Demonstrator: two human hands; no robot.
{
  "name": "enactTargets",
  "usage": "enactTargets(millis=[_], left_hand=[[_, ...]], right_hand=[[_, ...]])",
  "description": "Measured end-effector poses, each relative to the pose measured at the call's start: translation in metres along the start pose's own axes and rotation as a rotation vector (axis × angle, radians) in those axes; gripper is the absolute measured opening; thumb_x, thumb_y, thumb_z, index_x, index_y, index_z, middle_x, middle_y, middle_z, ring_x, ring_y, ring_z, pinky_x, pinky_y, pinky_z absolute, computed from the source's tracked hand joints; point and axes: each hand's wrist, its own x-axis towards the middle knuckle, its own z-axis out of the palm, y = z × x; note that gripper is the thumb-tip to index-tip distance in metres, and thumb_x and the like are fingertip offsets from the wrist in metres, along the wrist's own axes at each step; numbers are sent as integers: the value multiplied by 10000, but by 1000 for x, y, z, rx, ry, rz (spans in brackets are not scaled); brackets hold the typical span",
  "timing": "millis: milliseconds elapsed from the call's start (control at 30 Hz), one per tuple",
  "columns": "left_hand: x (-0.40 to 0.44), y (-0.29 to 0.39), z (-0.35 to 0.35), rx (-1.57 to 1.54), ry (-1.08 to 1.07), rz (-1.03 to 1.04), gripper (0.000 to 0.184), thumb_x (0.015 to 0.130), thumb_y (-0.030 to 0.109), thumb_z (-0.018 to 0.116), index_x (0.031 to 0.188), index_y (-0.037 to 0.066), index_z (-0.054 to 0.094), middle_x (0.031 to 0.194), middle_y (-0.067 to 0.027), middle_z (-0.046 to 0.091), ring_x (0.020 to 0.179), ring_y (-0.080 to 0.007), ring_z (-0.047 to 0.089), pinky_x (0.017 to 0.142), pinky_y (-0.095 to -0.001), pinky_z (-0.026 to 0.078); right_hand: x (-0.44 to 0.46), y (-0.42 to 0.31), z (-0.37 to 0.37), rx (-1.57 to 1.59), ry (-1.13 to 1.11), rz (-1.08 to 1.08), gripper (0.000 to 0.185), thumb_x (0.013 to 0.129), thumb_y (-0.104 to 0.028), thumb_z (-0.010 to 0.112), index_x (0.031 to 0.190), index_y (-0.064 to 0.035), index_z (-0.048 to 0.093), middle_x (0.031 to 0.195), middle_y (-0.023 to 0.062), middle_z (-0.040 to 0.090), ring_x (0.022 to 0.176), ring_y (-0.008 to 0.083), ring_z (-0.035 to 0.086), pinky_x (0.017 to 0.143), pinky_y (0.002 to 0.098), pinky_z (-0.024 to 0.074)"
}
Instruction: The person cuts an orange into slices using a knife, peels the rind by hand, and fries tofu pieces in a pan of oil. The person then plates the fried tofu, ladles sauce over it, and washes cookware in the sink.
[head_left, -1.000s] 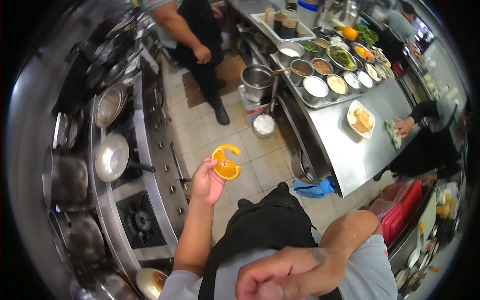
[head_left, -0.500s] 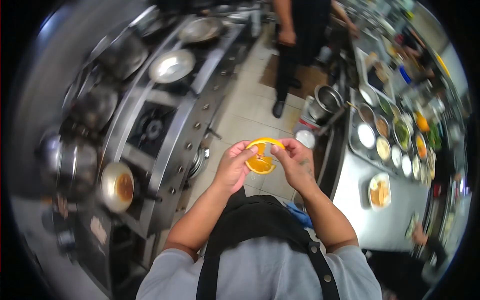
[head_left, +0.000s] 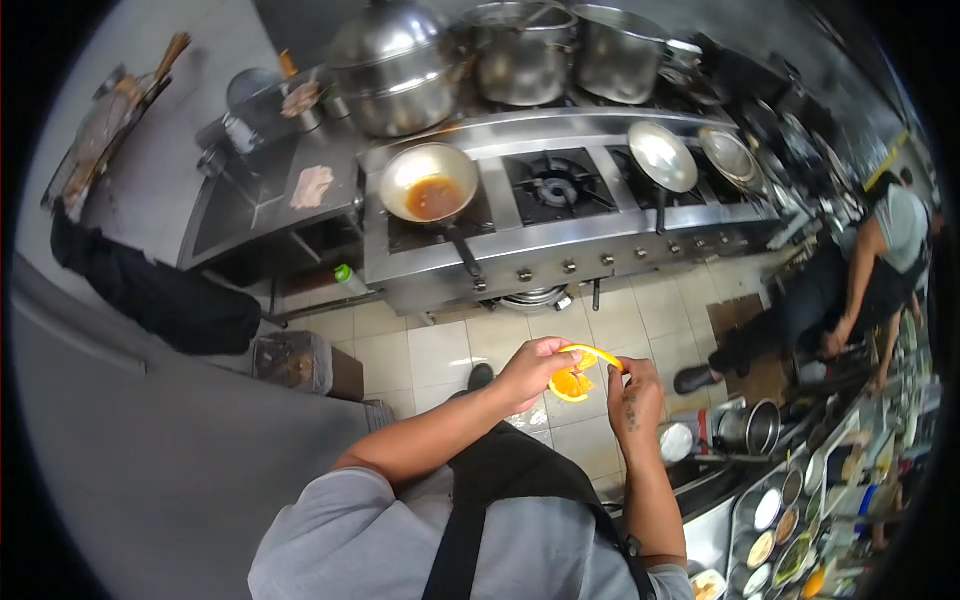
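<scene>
Between my two hands is an orange slice, its peel partly separated from the flesh and curving out to the right. My left hand pinches the slice at its left side, thumb over the flesh. The free end of the peel strip is gripped between the thumb and fingers of my right hand. Both hands are held in front of my apron, above the tiled floor. Part of the flesh is hidden behind my left fingers.
Ahead runs a stove with a pan of brown sauce, a bare burner and a second pan. Large pots stand behind. A co-worker is at the right, near a counter with several ingredient bowls. A bin stands left.
My view has swung left, from the aisle to the stove. The peel strip now stretches further out to the right, with my hands still on the slice.
</scene>
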Motion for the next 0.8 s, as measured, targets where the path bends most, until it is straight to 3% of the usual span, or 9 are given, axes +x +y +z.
enactTargets(millis=[167, 200, 300, 367, 567, 633, 667, 767, 800], left_hand=[[-20, 27, -54, -176, 142, 108, 232, 904, 171, 595, 1060, 1, 573, 945, -66, 626, 848, -131, 617, 776, -279, 498], [-24, 35, -67, -231, 174, 122, 232, 903, 165, 594, 1063, -1, 570, 945, -69, 626, 853, -136, 620, 781, -283, 501], [-28, 56, -118, -373, 239, 205, 224, 894, 140, 596, 1061, -6, 569, 950, -78, 627, 857, -150, 625, 787, -293, 509], [-28, 70, -154, -413, 322, 260, 232, 890, 138, 597, 1066, -11, 571, 943, -75, 624, 846, -147, 623, 777, -287, 508], [-42, 92, -258, -485, 545, 353, 213, 885, 125, 589, 1044, -16, 571, 932, -80, 621, 833, -147, 617, 777, -278, 505], [-53, 97, -282, -471, 620, 384, 200, 886, 122, 583, 1030, -17, 571, 919, -80, 622, 826, -148, 619, 772, -275, 504], [-59, 98, -292, -490, 637, 386, 198, 887, 127, 585, 1026, -14, 573, 907, -76, 623, 817, -146, 618, 763, -272, 502], [-80, 97, -311, -511, 739, 358, 199, 888, 124, 585, 1028, -17, 574, 909, -77, 624, 816, -144, 618, 764, -267, 501], [-85, 90, -320, -537, 719, 401, 200, 888, 118, 586, 1029, -23, 572, 917, -82, 627, 823, -145, 621, 765, -262, 499]], right_hand=[[28, -15, 54, 131, -144, -28, 90, 771, -61, 693, 853, -25, 681, 792, 157, 617, 617, 277, 581, 593, 345, 472], [35, -20, 68, 257, -199, 37, 138, 775, -78, 716, 898, -20, 697, 757, 84, 621, 575, 162, 524, 572, 273, 440], [62, -48, 103, 613, -382, 246, 194, 795, -77, 715, 965, 14, 691, 738, -27, 564, 618, 57, 448, 578, 202, 370], [83, -107, 104, 586, -453, 235, 212, 812, -75, 699, 998, 24, 682, 751, -30, 542, 637, 45, 439, 593, 189, 355], [141, -295, 76, 899, -1283, -501, 277, 878, -22, 585, 1150, 8, 626, 938, 118, 625, 814, 188, 609, 706, 264, 487], [155, -332, 92, 1192, -1463, -933, 310, 885, -51, 583, 1188, 7, 598, 909, 155, 628, 826, 243, 627, 748, 307, 507], [153, -347, 104, 1204, -1476, -922, 310, 885, -51, 583, 1188, 7, 598, 909, 155, 628, 826, 243, 627, 748, 307, 507], [148, -386, 131, 1643, -1571, -995, 336, 974, -252, 491, 952, 59, 617, 753, 107, 602, 534, 115, 546, 486, 214, 435], [151, -396, 134, 1612, -1571, -1023, 285, 952, -190, 523, 952, 72, 635, 751, 129, 609, 555, 151, 577, 479, 238, 452]])
